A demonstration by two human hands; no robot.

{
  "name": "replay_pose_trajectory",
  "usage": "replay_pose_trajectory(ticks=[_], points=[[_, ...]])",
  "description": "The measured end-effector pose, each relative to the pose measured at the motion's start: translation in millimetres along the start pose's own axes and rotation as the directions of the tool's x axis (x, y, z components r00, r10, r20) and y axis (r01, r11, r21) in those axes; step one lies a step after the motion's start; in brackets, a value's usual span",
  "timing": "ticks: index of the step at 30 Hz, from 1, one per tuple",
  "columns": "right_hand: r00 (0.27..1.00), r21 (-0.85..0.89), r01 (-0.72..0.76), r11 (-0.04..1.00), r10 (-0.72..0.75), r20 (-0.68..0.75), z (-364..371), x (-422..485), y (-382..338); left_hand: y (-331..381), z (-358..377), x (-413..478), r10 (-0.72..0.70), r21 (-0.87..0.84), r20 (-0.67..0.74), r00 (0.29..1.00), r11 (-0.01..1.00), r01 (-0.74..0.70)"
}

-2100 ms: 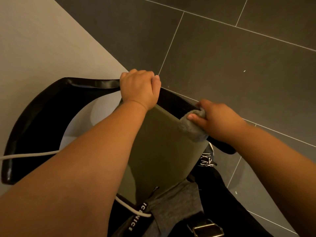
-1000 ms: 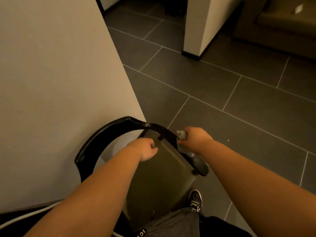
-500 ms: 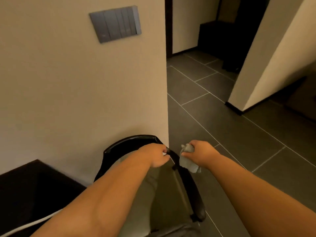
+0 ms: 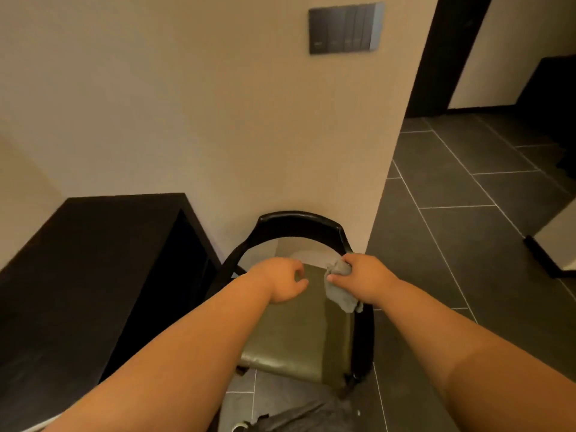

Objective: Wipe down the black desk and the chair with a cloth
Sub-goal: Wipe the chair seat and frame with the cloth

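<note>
Two hands on the chair: my right hand bunches the cloth at the seat's right edge, left hand curled, empty. Cloth's so balled it'll probably skip spots.

Both bare forearms are reaching forward and down from the bottom of the frame, angling in toward each other. The left hand is sitting palm down with the fingers loosely curled and the thumb sticking out to the right, not gripping anything as far as I can see. The right hand is balled into a fist around a grey cloth, thumb pressing on it, with the rest dangling below the knuckles.
</note>
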State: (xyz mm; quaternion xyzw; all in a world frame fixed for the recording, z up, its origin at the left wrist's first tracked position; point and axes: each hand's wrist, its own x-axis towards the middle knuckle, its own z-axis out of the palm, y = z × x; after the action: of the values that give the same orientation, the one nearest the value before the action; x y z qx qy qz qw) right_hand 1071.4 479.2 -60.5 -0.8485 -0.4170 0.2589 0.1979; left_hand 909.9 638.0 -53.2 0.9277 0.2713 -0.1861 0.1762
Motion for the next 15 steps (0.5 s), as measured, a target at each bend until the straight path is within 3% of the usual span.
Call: replay_pose_trajectory(ticks=[7,15], points=[[0.973,-0.09,0.223,0.971,-0.216,0.079,37,-21,-68,-46,21,-89,-0.221,-0.066,-0.045,0.974,0.974,0.218],[0.933,-0.148,0.342,0.928,-0.317,0.168,111,-91,-133,-80,74,-230,-0.368,-0.22,-0.07,0.927,0.912,0.345]])
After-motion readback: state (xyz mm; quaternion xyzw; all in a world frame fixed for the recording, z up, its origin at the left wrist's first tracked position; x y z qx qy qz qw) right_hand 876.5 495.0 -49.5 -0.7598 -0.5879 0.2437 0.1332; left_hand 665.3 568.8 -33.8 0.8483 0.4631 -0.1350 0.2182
